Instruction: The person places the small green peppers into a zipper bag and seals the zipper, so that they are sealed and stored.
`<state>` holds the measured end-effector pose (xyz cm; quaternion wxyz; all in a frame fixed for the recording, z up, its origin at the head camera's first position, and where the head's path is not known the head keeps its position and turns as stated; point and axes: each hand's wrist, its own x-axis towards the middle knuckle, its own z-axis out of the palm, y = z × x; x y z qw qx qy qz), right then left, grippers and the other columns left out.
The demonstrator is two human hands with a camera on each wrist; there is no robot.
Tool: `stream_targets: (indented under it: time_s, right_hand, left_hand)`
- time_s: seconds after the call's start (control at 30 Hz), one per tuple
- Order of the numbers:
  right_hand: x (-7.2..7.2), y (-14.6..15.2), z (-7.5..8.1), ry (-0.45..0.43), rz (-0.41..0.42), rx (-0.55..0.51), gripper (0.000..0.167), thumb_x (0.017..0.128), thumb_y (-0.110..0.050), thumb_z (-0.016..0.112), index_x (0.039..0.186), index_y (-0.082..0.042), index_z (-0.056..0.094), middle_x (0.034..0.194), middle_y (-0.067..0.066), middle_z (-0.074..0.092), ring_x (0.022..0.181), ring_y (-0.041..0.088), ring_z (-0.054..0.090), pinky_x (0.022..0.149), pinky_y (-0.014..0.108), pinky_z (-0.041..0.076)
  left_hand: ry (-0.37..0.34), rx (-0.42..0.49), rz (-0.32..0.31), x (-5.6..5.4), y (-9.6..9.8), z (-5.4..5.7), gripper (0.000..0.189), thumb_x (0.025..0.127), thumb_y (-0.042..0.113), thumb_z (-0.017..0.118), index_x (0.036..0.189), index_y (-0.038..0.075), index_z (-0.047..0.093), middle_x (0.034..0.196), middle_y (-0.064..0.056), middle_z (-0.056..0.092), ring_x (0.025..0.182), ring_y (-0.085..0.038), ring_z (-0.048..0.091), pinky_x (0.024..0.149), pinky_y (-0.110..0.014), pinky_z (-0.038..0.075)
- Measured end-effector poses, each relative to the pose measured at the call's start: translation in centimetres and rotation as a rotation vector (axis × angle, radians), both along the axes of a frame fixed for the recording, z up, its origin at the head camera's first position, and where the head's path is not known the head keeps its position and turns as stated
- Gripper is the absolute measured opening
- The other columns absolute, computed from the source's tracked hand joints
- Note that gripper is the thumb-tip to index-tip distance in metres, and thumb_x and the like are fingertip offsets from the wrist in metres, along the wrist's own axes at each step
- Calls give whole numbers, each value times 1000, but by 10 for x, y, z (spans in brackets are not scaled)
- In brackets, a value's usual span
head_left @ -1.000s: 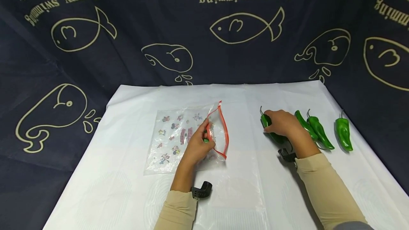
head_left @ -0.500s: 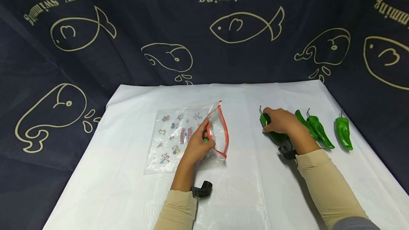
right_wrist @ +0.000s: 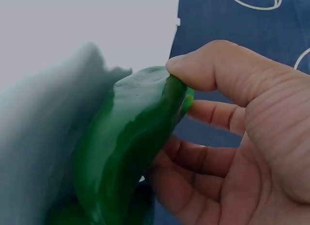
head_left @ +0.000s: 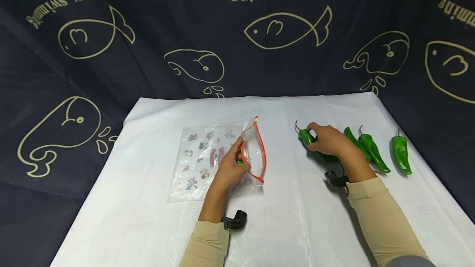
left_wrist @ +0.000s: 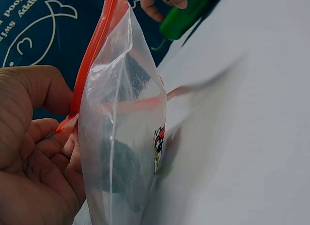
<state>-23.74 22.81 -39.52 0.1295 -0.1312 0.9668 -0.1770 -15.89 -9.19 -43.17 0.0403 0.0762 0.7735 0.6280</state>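
Observation:
A clear zip bag [head_left: 196, 164] with small cartoon prints and a red zip edge lies on the white cloth, its mouth gaping toward the right. My left hand [head_left: 231, 171] pinches the bag's near red edge between thumb and fingers. Something green shows dimly through the plastic [left_wrist: 118, 164] in the left wrist view. Farther right, my right hand [head_left: 328, 140] grips a glossy green pepper [right_wrist: 131, 133], thumb on one side and fingers on the other. Its thin stem points to the upper left in the head view. Part of another green thing [right_wrist: 68, 215] shows under this pepper.
Right of my right hand lie two green peppers side by side, one partly behind the other [head_left: 374, 153]. A separate pepper [head_left: 400, 155] lies near the table's right edge. A dark blue curtain [head_left: 148, 32] with fish drawings hangs behind the table.
The pepper in my right hand has shifted slightly left and away from me, its stem end swinging left. My left hand and the bag have stayed in place.

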Motion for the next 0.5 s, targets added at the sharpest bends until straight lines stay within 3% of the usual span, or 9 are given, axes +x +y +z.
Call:
stream_targets:
  time_s: [0.03, 0.1, 0.27, 0.3, 0.5]
  right_hand:
    - [1, 0, 1, 0, 7, -13, 63, 85, -20, 71, 140, -2, 47, 97, 15, 65, 77, 25, 58, 65, 40, 47]
    - [2, 0, 1, 2, 27, -43, 67, 86, -20, 71, 144, -3, 43, 98, 15, 66, 78, 23, 59, 65, 40, 48]
    - [1, 1, 2, -2, 58, -111, 69, 88, -18, 70, 148, -3, 40, 97, 15, 66, 74, 21, 59, 63, 37, 48]
    - [1, 0, 2, -3, 61, -125, 69, 88, -18, 70, 148, -3, 40, 97, 15, 66, 74, 21, 59, 63, 37, 48]
    - [-1, -3, -2, -1, 94, -200, 68, 88, -20, 70, 148, -7, 41, 102, 17, 65, 77, 22, 60, 66, 38, 49]
  left_hand:
    - [5, 1, 4, -2, 0, -5, 86, 75, -7, 60, 155, 4, 31, 120, -12, 54, 93, -24, 48, 70, -21, 42]
    - [9, 3, 1, -1, 0, -4, 87, 74, -6, 59, 155, 4, 31, 120, -13, 54, 92, -23, 48, 69, -21, 42]
    - [-14, -4, -15, 10, 1, 22, 84, 75, -10, 58, 154, 0, 30, 118, -21, 54, 95, -33, 49, 69, -21, 42]
    - [-17, -9, -13, 10, 1, 22, 84, 75, -10, 58, 154, 0, 30, 116, -21, 54, 95, -33, 50, 69, -21, 43]
    - [-17, -6, -5, -4, 1, -6, 88, 75, -10, 59, 156, 3, 28, 118, -21, 55, 93, -30, 50, 67, -21, 43]
